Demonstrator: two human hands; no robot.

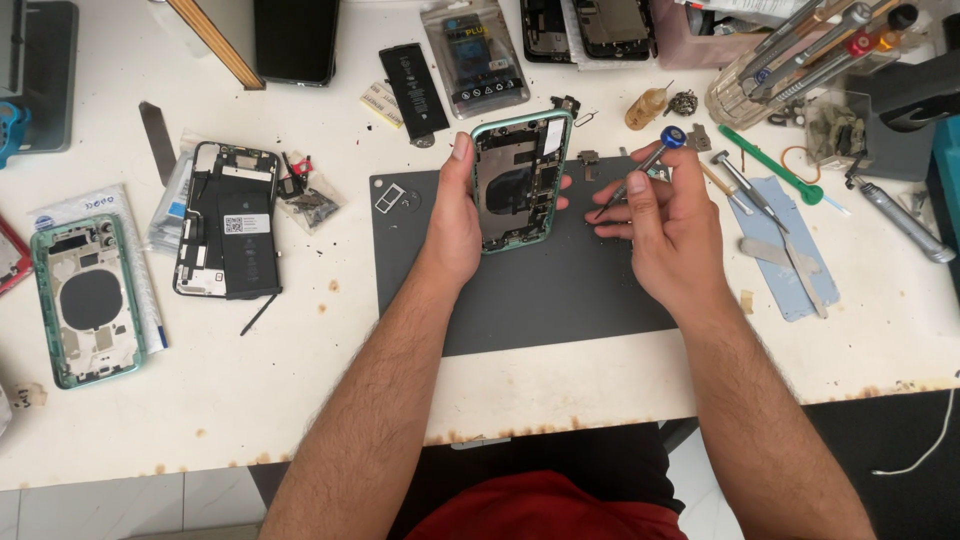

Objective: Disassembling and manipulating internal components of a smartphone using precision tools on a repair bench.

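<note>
Head view showed the left hand [455, 215] gripping an opened green phone housing [520, 180] by its long edge, tilted up off the grey work mat [530, 300]. The right hand [665, 220] pinched a small screwdriver [640, 170] beside it. The shell looked light, stiff and fragile inside, best held by the rim

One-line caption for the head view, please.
Left hand holds an opened green phone frame over a grey mat; right hand holds a screwdriver.
</note>
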